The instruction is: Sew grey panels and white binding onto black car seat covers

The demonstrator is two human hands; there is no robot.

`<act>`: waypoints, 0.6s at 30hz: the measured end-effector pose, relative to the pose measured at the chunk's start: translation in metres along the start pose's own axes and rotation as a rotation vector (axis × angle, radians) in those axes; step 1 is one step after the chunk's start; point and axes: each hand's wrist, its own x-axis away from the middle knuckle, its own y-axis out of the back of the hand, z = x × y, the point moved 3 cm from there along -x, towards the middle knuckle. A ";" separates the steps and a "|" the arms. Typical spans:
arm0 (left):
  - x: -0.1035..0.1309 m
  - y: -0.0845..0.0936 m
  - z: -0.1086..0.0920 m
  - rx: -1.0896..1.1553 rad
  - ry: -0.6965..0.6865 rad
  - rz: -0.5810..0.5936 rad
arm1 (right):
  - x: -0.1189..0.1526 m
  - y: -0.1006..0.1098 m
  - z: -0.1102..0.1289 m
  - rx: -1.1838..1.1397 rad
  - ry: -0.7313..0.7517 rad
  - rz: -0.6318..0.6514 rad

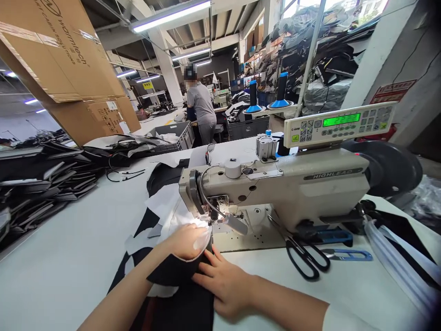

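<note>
At the sewing machine (pixel 275 184), a black fabric piece (pixel 186 303) with a white backing lies under the lit needle area. My left hand (pixel 188 241) is closed on its curled-up edge, close to the presser foot; glare and the fold hide part of the fingers. Fingers spread, my right hand (pixel 227 280) rests flat on the black side of the fabric, just in front of the machine bed. Farther back, more of the white-backed material (pixel 165 202) spreads left of the machine head.
Black-handled scissors (pixel 306 257) and blue thread snips (pixel 351 254) lie right of my right hand. Stacked dark pieces (pixel 44 179) line the table's left side. A control panel (pixel 341 124) tops the machine. Behind are a grey crate (pixel 182 135), cardboard boxes (pixel 65 59) and a person (pixel 201 103).
</note>
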 end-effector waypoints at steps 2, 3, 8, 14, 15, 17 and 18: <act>0.000 -0.002 0.001 0.044 0.042 0.008 | 0.004 0.001 -0.003 -0.027 0.066 0.003; 0.001 -0.003 0.001 0.052 0.082 -0.010 | 0.005 0.001 -0.004 -0.037 0.091 -0.007; 0.005 -0.013 -0.002 0.014 0.273 -0.192 | 0.002 0.000 -0.013 -0.005 -0.060 -0.177; 0.004 -0.026 0.005 0.013 0.328 -0.341 | -0.009 0.007 -0.009 0.196 -0.073 -0.296; 0.003 -0.027 0.006 0.008 0.331 -0.359 | -0.011 0.006 -0.009 0.235 -0.050 -0.280; 0.003 -0.029 0.007 -0.009 0.335 -0.386 | -0.015 0.002 -0.009 0.313 -0.029 -0.228; 0.004 -0.028 0.007 -0.022 0.337 -0.397 | -0.017 -0.001 -0.010 0.352 -0.028 -0.204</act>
